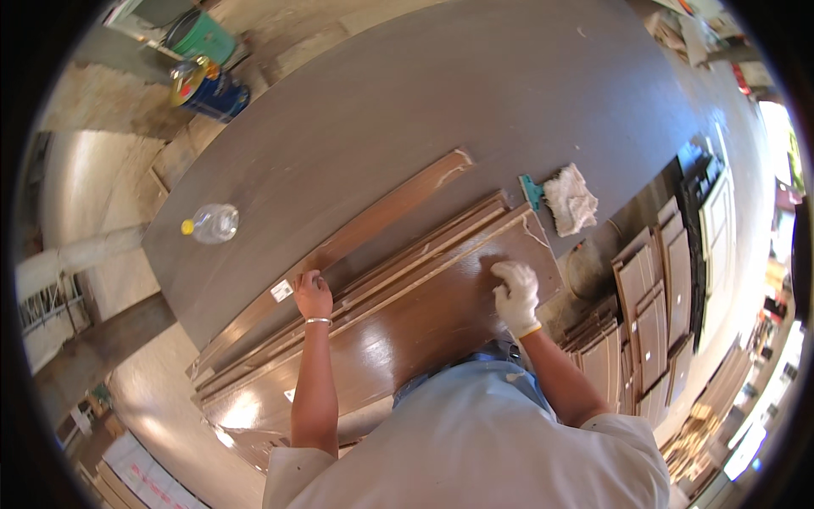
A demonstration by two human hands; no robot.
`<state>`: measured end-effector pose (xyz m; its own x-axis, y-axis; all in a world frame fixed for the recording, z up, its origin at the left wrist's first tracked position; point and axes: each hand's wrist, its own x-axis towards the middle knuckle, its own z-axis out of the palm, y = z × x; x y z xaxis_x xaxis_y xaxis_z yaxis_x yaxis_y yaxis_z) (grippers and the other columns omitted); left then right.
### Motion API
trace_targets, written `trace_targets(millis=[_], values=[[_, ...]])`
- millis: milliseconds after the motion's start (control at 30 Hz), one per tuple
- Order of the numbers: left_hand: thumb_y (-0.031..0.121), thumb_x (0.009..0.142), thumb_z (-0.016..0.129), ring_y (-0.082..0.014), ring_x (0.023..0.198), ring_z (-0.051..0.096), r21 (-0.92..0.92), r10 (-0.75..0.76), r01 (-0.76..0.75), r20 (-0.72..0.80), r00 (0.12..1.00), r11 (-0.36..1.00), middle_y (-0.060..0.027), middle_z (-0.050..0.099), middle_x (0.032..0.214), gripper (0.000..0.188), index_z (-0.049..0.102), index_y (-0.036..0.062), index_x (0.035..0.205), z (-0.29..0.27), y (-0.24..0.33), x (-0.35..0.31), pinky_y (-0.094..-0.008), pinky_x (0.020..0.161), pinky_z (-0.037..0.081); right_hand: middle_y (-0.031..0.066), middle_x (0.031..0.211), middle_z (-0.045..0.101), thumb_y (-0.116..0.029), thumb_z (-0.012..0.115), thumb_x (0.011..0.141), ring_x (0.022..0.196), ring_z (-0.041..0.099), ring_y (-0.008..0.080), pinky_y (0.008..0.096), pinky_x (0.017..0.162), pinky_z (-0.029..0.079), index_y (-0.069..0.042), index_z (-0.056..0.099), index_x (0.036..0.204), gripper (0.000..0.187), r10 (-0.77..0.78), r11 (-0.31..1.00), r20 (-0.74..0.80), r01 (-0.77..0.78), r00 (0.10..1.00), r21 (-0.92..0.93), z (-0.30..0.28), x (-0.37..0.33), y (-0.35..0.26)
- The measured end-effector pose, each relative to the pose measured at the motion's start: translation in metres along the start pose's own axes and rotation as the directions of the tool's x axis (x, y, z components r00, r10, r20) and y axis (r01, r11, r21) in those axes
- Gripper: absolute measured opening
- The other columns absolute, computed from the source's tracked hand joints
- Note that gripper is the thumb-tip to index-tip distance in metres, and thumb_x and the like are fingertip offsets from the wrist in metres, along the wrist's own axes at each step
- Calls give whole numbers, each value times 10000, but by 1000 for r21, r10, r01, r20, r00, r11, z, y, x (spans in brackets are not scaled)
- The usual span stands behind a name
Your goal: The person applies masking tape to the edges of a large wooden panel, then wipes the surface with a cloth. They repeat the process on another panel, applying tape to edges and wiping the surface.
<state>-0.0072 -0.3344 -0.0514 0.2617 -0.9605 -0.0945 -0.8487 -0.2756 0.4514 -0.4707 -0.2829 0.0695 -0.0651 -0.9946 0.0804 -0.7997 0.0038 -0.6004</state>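
Your bare left hand (313,297) curls at the narrow strip (386,206), which lies on the grey surface (509,85) beyond the stacked boards (428,245); firm grip or light touch, cannot tell. Your gloved right hand (516,299), fingers bent, is over the glossy wide board (415,310); contact unclear. Risk: a skewed pull could scrape strip against stack. Swung wide, it might knock the clear bottle (216,224) at left; fluffy cloth (571,199) crowds the stack's right end

The pale shirt (458,450), cut off below, hides part of the wide board (432,314).
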Motion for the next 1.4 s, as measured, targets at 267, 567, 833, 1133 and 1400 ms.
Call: trace_targets(millis=[267,567,833,1133,1400], values=[[114,931,700,-353,1041,689,-65,114,-104,177,978,992,-122,752,1069,136,746,81,1056,3,46,-37,-492,914,536,160,1415,650,-194,764,847,1294,610,375,477,1090,481,-124,683,1357,521,595,705,-360,-681,719,-195,-61,77,140],[-2,896,669,-394,1172,661,-38,44,-41,97,994,998,-195,723,1220,278,715,30,1168,-19,59,-82,-500,1035,526,106,872,786,-267,710,877,834,750,297,412,819,587,-129,820,1018,226,747,644,-322,-753,582,134,-68,112,216],[9,903,660,-432,1294,612,17,-91,90,62,994,996,-240,684,1322,242,723,10,1136,-14,104,-157,-495,1120,484,83,890,771,-205,702,858,882,728,242,418,840,565,-108,786,972,171,469,828,-524,-561,711,-19,-180,123,267],[-3,874,638,-437,1264,627,33,-48,49,-27,998,998,-252,694,1272,266,735,-25,1120,-5,172,-239,-503,1121,486,154,940,774,-192,721,852,906,743,324,453,896,565,-77,741,1062,240,690,677,-501,-710,523,192,-151,73,260],[20,881,642,-437,1249,632,6,-136,136,7,991,991,-261,690,1259,260,730,-38,1118,6,177,-284,-493,1107,498,146,895,726,-175,762,813,853,694,349,485,845,544,-63,714,989,215,510,809,-629,-575,587,119,-174,77,282]])
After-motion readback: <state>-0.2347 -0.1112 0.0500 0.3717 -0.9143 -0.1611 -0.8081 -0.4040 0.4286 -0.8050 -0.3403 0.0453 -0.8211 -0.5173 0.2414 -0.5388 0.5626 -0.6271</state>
